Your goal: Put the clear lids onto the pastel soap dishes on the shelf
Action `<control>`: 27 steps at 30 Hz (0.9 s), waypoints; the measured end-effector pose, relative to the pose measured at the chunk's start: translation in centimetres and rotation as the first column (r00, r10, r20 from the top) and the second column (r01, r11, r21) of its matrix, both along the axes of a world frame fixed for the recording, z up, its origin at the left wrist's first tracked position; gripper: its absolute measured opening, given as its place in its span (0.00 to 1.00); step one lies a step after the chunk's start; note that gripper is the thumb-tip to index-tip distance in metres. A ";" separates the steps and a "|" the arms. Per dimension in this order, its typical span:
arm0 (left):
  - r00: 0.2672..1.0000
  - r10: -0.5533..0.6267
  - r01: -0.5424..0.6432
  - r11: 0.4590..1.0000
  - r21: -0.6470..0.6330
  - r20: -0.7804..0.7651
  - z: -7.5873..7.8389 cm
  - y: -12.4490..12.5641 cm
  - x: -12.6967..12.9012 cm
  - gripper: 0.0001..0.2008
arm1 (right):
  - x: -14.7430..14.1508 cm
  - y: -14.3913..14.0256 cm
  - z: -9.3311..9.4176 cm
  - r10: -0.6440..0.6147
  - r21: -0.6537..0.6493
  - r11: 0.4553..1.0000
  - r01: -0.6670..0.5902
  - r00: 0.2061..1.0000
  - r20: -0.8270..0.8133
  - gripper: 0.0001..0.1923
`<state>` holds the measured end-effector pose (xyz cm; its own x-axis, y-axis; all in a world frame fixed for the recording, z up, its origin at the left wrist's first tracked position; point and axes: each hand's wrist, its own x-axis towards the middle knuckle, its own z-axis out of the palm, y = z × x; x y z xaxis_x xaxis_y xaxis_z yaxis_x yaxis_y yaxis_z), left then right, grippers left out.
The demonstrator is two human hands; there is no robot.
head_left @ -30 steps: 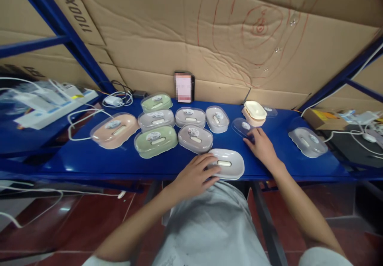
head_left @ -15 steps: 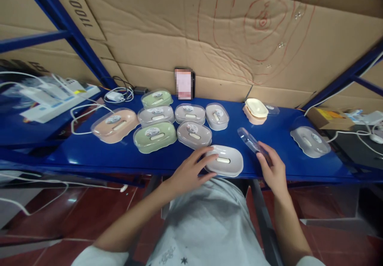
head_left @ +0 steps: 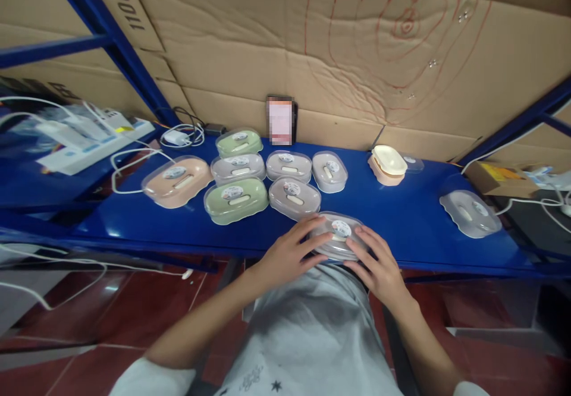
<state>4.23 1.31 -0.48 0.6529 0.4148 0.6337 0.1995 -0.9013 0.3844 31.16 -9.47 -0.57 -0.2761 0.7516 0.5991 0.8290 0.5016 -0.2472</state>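
At the table's front edge lies a pale grey plastic box (head_left: 339,255) with rounded ends. A clear lid (head_left: 342,228) with a round label sits over it; whether it is fully seated I cannot tell. My left hand (head_left: 294,250) holds the box's left end, fingers across the top and thumb along the near side. At the right end my right hand (head_left: 377,260) grips the lid, its fingertips on the top and near rim. Just behind stands another grey lidded box (head_left: 285,204), and a green lidded box (head_left: 243,207) is to its left.
More lidded boxes stand farther back, including a peach box (head_left: 172,197). A cream box piece (head_left: 389,159) rests on a peach one at back right. A grey lidded box (head_left: 466,223) lies far right. A phone (head_left: 281,121) leans against the cardboard wall (head_left: 232,45).
My right hand has brought the clear lid leftward from beside the grey box onto its top. My left hand has stayed at the box's left end.
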 end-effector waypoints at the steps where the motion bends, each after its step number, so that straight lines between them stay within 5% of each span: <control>1: 1.000 -0.007 0.007 1.000 0.006 0.003 0.0 0.0 0.0 0.22 | -0.1 -0.2 -0.1 -0.013 0.008 1.000 0.013 1.000 0.006 0.40; 8: 0.999 -0.005 -0.001 0.994 0.112 0.053 -0.5 0.1 0.2 0.16 | -0.7 -0.5 -0.5 -0.033 0.113 0.993 0.027 0.998 0.050 0.40; 21: 1.000 0.013 -0.015 0.997 -0.081 -0.022 -0.2 0.1 0.4 0.21 | -0.2 0.0 -0.2 -0.040 -0.005 0.999 0.040 0.999 0.009 0.34; 27: 1.000 -0.011 0.008 0.990 -0.140 -0.019 0.3 0.1 0.4 0.22 | -0.3 0.4 0.4 0.046 -0.103 0.993 -0.050 0.998 -0.036 0.36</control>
